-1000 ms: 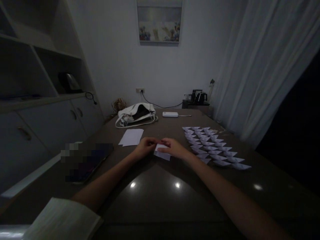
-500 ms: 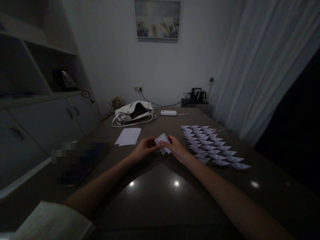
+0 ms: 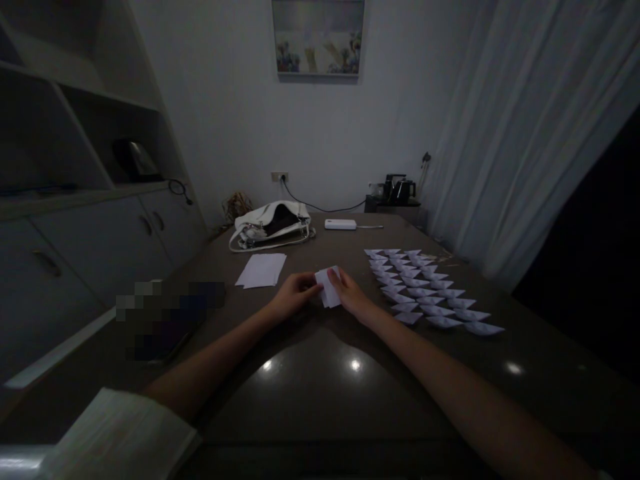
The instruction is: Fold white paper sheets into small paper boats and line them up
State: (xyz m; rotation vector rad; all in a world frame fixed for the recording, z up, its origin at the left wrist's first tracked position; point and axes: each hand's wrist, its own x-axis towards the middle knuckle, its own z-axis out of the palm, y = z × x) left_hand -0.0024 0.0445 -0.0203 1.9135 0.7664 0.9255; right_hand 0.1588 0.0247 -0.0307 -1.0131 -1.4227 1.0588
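Observation:
Between my two hands is a small piece of folded white paper (image 3: 329, 293), held just above the dark table. My left hand (image 3: 295, 295) pinches its left edge with thumb and fingers. My right hand (image 3: 351, 295) grips the right side, thumb lying across the upper front. Fingers behind the paper are hidden. To the right, several folded paper boats (image 3: 420, 292) stand in rows on the table. Beyond my left hand lies a stack of white paper sheets (image 3: 263, 270), slightly fanned.
A white handbag (image 3: 273, 223) sits at the far left of the table (image 3: 320, 400). Near the far edge lies a white power strip-like device (image 3: 341, 225) with a short cable. A blurred-out dark object (image 3: 175, 323) is at the left. Black kettles (image 3: 400, 190) stand behind the table.
The folded paper has turned from a diamond-like tilt to a more upright rectangle. My right thumb has moved up along it. The view has shifted slightly.

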